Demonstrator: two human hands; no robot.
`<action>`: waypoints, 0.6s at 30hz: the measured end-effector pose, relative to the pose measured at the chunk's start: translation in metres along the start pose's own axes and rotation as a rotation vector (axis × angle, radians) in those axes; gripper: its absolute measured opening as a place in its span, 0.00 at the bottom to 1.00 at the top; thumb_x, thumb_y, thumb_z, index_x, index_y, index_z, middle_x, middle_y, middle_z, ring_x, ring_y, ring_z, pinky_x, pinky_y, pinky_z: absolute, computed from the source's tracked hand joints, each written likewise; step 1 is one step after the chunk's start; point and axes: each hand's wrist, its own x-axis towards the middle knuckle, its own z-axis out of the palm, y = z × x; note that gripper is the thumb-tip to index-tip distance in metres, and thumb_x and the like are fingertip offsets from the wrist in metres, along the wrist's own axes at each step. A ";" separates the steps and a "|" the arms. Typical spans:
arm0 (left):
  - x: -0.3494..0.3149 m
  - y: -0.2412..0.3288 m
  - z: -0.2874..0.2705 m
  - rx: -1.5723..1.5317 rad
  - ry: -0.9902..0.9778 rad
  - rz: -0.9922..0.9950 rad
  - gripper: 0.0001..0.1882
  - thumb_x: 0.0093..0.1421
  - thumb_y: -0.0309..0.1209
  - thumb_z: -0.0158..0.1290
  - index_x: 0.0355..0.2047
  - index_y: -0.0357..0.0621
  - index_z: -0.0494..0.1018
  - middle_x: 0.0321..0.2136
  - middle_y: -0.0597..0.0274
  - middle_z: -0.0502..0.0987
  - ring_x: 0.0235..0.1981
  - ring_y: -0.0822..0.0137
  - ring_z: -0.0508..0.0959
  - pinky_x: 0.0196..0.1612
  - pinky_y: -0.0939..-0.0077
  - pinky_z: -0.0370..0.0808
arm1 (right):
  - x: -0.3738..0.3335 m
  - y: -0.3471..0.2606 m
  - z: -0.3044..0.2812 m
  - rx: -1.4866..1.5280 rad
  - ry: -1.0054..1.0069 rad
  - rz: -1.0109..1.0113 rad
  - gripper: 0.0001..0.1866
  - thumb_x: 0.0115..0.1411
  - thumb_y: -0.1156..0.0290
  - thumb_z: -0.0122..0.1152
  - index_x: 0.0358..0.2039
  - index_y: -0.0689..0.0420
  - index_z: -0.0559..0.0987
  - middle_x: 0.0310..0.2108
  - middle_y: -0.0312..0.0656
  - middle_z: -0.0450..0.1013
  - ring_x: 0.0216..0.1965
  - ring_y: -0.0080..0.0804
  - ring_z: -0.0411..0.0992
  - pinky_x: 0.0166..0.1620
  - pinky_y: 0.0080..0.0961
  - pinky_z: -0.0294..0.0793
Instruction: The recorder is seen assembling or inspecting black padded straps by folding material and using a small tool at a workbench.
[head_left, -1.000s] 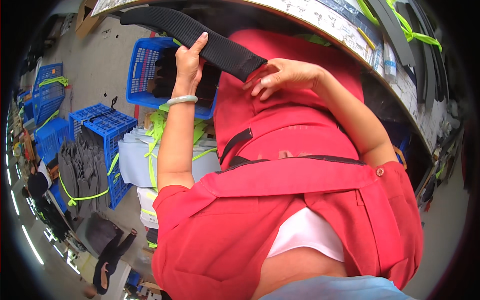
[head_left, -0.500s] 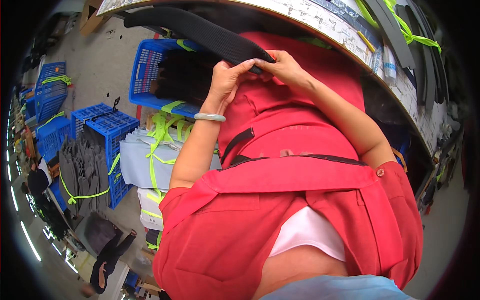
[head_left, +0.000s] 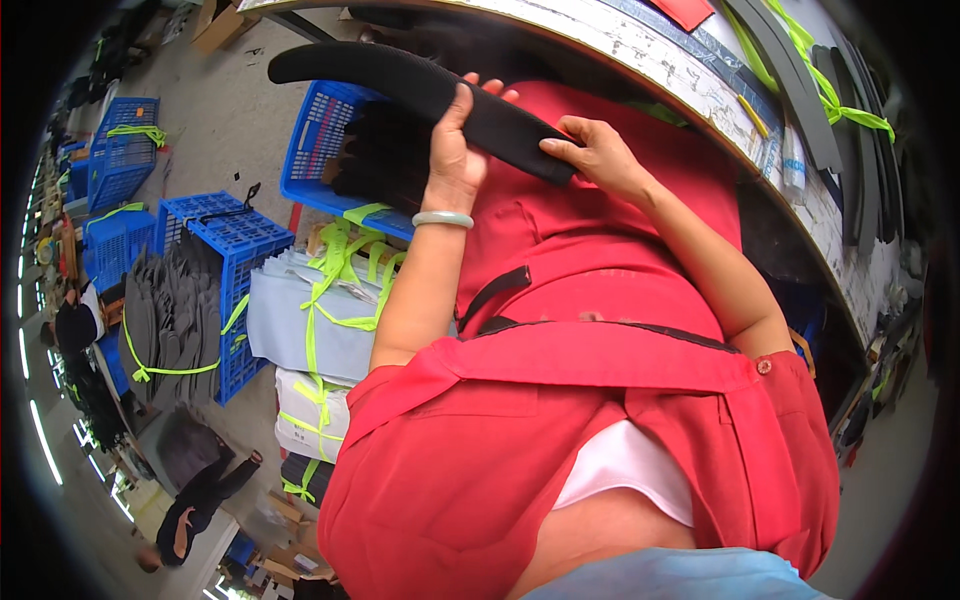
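A long, slightly curved black fabric strip (head_left: 400, 85) with a rounded far-left end and a finely textured surface stretches across both hands, above my red apron (head_left: 600, 250). My left hand (head_left: 460, 145), below a pale bangle, grips the strip's middle, thumb on top and fingers showing past its far edge. At the strip's right end, my right hand (head_left: 600, 155) pinches it with the thumb on top; the fingers beneath are partly hidden.
A worn white worktable (head_left: 660, 50) runs along the far right, bearing a yellow pen-like tool (head_left: 753, 115) and grey strips (head_left: 790, 80) tied with green bands. A blue crate (head_left: 310, 150) of dark pieces stands left, beside tied light-grey bundles (head_left: 300, 310). A person (head_left: 195, 510) is at lower left.
My left hand has slid from the strip's right end to its middle, fingers now spread beneath. My right hand has moved slightly right and down. The view has shifted a little.
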 end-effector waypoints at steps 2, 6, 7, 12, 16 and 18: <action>0.016 0.029 -0.014 0.056 0.049 0.086 0.17 0.60 0.35 0.58 0.44 0.37 0.71 0.40 0.49 0.78 0.45 0.51 0.78 0.50 0.56 0.76 | -0.006 0.010 -0.004 0.051 -0.068 0.091 0.15 0.62 0.62 0.61 0.30 0.64 0.75 0.21 0.34 0.68 0.25 0.16 0.62 0.30 0.21 0.65; 0.020 0.038 -0.017 0.285 0.144 0.144 0.11 0.59 0.32 0.58 0.35 0.36 0.74 0.32 0.52 0.79 0.37 0.56 0.80 0.44 0.60 0.79 | -0.012 0.014 -0.001 0.029 -0.101 0.010 0.15 0.62 0.63 0.60 0.27 0.63 0.73 0.20 0.30 0.62 0.25 0.17 0.58 0.29 0.23 0.62; 0.021 0.039 -0.016 0.294 0.135 0.145 0.11 0.59 0.32 0.59 0.35 0.36 0.75 0.32 0.52 0.79 0.36 0.56 0.80 0.44 0.61 0.79 | -0.012 0.012 -0.004 0.031 -0.099 0.012 0.15 0.62 0.63 0.60 0.27 0.63 0.73 0.20 0.30 0.62 0.25 0.17 0.58 0.29 0.23 0.62; 0.038 0.061 -0.044 0.315 0.217 0.168 0.11 0.60 0.35 0.57 0.36 0.40 0.73 0.35 0.52 0.79 0.38 0.54 0.79 0.48 0.58 0.77 | -0.013 0.014 -0.003 -0.150 -0.129 -0.057 0.18 0.61 0.62 0.61 0.27 0.66 0.72 0.18 0.41 0.61 0.23 0.22 0.59 0.29 0.27 0.63; 0.009 -0.014 -0.010 0.177 -0.002 -0.076 0.12 0.62 0.32 0.55 0.44 0.39 0.72 0.40 0.56 0.77 0.44 0.59 0.78 0.50 0.60 0.76 | 0.014 0.008 -0.017 -0.321 0.055 -0.101 0.19 0.60 0.59 0.62 0.29 0.66 0.74 0.20 0.44 0.67 0.24 0.27 0.65 0.30 0.28 0.66; -0.004 -0.033 0.001 0.137 0.015 -0.133 0.13 0.63 0.31 0.54 0.46 0.38 0.71 0.42 0.55 0.77 0.45 0.59 0.77 0.51 0.59 0.76 | 0.021 0.001 -0.010 -0.269 0.176 -0.136 0.21 0.59 0.57 0.63 0.31 0.67 0.75 0.22 0.51 0.71 0.25 0.33 0.71 0.32 0.31 0.69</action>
